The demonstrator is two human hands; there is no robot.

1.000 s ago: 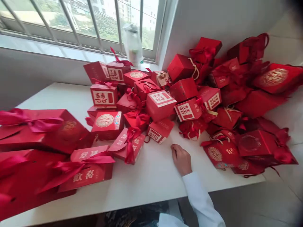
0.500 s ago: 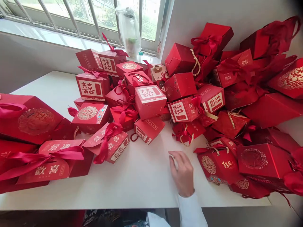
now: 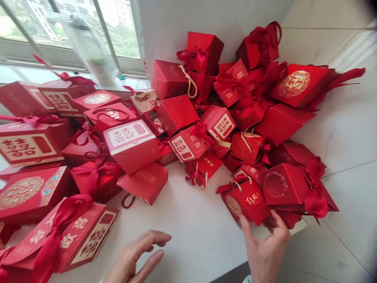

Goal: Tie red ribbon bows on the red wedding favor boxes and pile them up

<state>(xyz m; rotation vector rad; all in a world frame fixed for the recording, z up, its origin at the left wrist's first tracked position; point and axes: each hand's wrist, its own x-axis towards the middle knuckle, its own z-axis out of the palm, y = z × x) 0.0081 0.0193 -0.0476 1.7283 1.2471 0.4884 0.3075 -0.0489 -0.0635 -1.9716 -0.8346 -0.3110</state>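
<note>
right hand [image 3: 266, 247], lower right of frame: thumb and forefinger spread at near edge of red box [image 3: 246, 200]; cannot tell if clamped on it. left hand [image 3: 134, 259], bottom centre-left: thumb and fingers apart, over white table [image 3: 188, 220]. other boxes [image 3: 176, 116] heaped from left edge to upper right. window [image 3: 125, 29], upper left.

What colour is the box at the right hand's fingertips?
The box is mainly red with gold markings, clearest in the head view.

You can read 歡喜 and 囍 on the red ribbon-tied cardboard box [image 3: 79, 237], near left; gold 囍 on the red rope-handled cardboard box [image 3: 247, 205], near right.
</note>
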